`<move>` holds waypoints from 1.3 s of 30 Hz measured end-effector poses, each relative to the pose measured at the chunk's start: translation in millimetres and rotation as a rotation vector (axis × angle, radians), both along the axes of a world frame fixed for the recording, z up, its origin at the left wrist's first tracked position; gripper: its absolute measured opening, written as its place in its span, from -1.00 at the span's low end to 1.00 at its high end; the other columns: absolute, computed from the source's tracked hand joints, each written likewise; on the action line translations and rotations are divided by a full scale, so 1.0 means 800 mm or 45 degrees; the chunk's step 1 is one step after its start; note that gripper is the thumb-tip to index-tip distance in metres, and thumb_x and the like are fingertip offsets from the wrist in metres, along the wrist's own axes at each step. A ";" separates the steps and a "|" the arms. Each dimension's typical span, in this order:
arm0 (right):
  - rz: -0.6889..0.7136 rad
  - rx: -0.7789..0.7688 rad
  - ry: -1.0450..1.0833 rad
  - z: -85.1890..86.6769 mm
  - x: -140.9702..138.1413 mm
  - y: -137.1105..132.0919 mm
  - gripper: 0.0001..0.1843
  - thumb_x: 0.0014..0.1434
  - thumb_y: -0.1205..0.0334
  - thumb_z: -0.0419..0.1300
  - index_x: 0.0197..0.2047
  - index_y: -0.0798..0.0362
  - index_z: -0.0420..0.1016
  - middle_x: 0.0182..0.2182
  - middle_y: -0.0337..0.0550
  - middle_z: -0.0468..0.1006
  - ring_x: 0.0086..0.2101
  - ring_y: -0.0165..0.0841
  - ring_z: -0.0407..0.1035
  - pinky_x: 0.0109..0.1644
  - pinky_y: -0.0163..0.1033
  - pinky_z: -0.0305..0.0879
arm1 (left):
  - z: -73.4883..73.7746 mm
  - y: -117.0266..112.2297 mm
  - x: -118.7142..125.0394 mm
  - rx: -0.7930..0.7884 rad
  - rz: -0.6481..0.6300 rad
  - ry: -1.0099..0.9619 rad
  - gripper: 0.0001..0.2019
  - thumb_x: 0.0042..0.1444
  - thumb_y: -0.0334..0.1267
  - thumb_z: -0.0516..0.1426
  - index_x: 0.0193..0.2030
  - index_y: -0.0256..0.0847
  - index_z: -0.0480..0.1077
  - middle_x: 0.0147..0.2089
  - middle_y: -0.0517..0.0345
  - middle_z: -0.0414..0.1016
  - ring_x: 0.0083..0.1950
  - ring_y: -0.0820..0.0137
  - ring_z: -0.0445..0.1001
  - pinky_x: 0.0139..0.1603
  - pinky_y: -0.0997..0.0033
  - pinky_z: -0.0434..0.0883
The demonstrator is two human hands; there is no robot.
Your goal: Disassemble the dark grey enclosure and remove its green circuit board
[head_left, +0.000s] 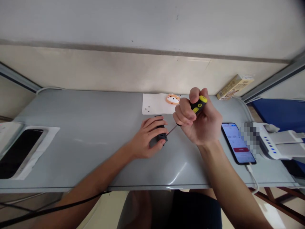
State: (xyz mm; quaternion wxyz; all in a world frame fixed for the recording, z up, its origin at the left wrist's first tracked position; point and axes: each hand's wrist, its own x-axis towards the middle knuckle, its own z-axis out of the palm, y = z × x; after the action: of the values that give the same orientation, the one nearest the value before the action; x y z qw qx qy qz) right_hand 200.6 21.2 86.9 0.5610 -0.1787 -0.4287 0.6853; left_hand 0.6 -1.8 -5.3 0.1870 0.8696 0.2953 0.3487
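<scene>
Right hand [197,122], fingers clamped on a yellow-and-black screwdriver [198,105], sets its shaft at a black device [162,136]; left hand [145,138], fingers together, pins it down. Work at the fastening stage — steady pressure called for.

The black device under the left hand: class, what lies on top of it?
The left hand lies across the black device, covering most of it; only its lower end shows.

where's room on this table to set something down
Widest bare stretch: the grey tabletop between the dark screen on white paper and the left hand. A smaller patch between that hand and the phone, in front of the right hand. Crowded: the right end, phone and white device.
</scene>
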 end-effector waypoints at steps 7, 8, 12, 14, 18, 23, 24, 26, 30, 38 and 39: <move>0.020 0.012 -0.006 -0.001 0.003 0.002 -0.63 0.46 -0.09 -0.06 -0.33 -0.10 0.28 -0.61 -0.35 0.14 -0.62 -0.42 -0.07 -0.54 -0.26 0.08 | 0.000 0.000 0.000 0.004 0.006 0.036 -0.75 0.29 -0.30 0.11 0.09 -0.11 0.39 0.27 -0.02 0.46 0.46 0.08 0.23 0.43 -0.09 0.19; -0.002 0.006 -0.016 -0.001 0.003 0.002 -0.63 0.46 -0.10 -0.05 -0.33 -0.10 0.28 -0.61 -0.35 0.15 -0.62 -0.41 -0.06 -0.54 -0.25 0.10 | 0.000 0.000 0.000 0.005 0.008 0.042 -0.75 0.29 -0.30 0.11 0.09 -0.11 0.39 0.28 -0.02 0.45 0.46 0.07 0.23 0.43 -0.09 0.19; -0.008 -0.013 -0.054 -0.001 0.001 0.000 -0.63 0.42 -0.15 -0.01 -0.33 -0.12 0.30 -0.61 -0.34 0.16 -0.61 -0.39 -0.03 -0.54 -0.23 0.09 | 0.000 0.000 0.000 0.000 0.017 0.059 -0.73 0.28 -0.30 0.10 0.10 -0.12 0.40 0.28 -0.04 0.45 0.45 0.05 0.24 0.42 -0.10 0.20; 0.019 -0.013 -0.071 -0.001 0.000 -0.002 -0.62 0.42 -0.17 -0.01 -0.32 -0.12 0.29 -0.61 -0.35 0.16 -0.62 -0.40 -0.03 -0.54 -0.24 0.09 | 0.000 0.000 0.000 0.004 0.016 0.055 -0.72 0.27 -0.30 0.10 0.11 -0.12 0.40 0.27 -0.03 0.46 0.45 0.05 0.24 0.41 -0.10 0.21; 0.012 -0.003 -0.086 0.001 0.000 -0.003 -0.58 0.43 -0.21 -0.05 -0.31 -0.11 0.28 -0.62 -0.35 0.18 -0.62 -0.40 -0.03 -0.55 -0.25 0.07 | 0.000 0.000 0.000 0.010 0.010 0.051 -0.72 0.27 -0.31 0.11 0.11 -0.11 0.40 0.26 -0.02 0.47 0.45 0.07 0.24 0.42 -0.09 0.20; -0.025 -0.013 -0.083 -0.001 0.000 -0.002 -0.61 0.43 -0.16 -0.04 -0.32 -0.13 0.33 -0.63 -0.34 0.18 -0.62 -0.37 -0.02 -0.54 -0.22 0.07 | 0.000 0.000 0.000 0.006 0.014 0.046 -0.73 0.27 -0.31 0.11 0.10 -0.11 0.40 0.26 -0.01 0.46 0.45 0.07 0.24 0.42 -0.07 0.20; -0.023 -0.017 -0.077 -0.001 -0.001 -0.002 -0.62 0.43 -0.15 -0.03 -0.33 -0.13 0.34 -0.63 -0.34 0.18 -0.62 -0.37 -0.03 -0.55 -0.21 0.07 | 0.000 0.000 0.001 0.003 0.016 0.045 -0.73 0.27 -0.31 0.11 0.10 -0.11 0.40 0.26 0.00 0.46 0.45 0.08 0.23 0.42 -0.07 0.19; -0.013 -0.014 -0.055 0.001 -0.002 -0.003 -0.62 0.43 -0.14 -0.02 -0.34 -0.13 0.34 -0.63 -0.33 0.18 -0.63 -0.39 -0.03 -0.55 -0.22 0.07 | 0.000 0.000 0.001 -0.017 0.014 0.051 -0.74 0.27 -0.31 0.11 0.09 -0.11 0.40 0.27 0.00 0.45 0.45 0.08 0.23 0.43 -0.07 0.17; -0.031 -0.026 -0.055 0.004 -0.004 -0.007 -0.55 0.38 -0.28 -0.01 -0.32 -0.12 0.34 -0.61 -0.33 0.16 -0.64 -0.41 -0.06 -0.56 -0.22 0.08 | 0.004 -0.003 0.005 -0.133 0.037 0.069 -0.78 0.29 -0.30 0.07 0.05 -0.10 0.41 0.25 0.00 0.44 0.46 0.08 0.19 0.44 -0.08 0.14; -0.098 0.055 -0.153 -0.001 0.001 -0.007 -0.71 0.25 -0.14 0.27 -0.24 -0.14 0.36 -0.39 -0.24 0.38 -0.53 -0.39 0.17 -0.50 -0.18 0.24 | 0.017 -0.010 0.020 -0.303 0.097 0.126 -0.75 0.31 -0.40 -0.07 -0.04 -0.12 0.39 0.19 -0.01 0.37 0.46 0.12 0.10 0.45 -0.08 0.10; -0.100 0.067 -0.153 -0.001 0.002 -0.006 -0.69 0.25 -0.15 0.27 -0.24 -0.12 0.38 -0.35 -0.22 0.39 -0.49 -0.37 0.23 -0.46 -0.17 0.28 | 0.017 -0.011 0.021 -0.308 0.105 0.128 -0.75 0.31 -0.41 -0.08 -0.06 -0.13 0.38 0.20 -0.01 0.35 0.46 0.12 0.09 0.45 -0.08 0.09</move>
State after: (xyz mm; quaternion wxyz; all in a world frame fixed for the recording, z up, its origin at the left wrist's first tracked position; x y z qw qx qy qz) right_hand 202.0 16.3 85.9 0.5652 -0.2215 -0.4721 0.6392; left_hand 17.1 -10.4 8.4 0.2608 0.8443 0.3796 0.2740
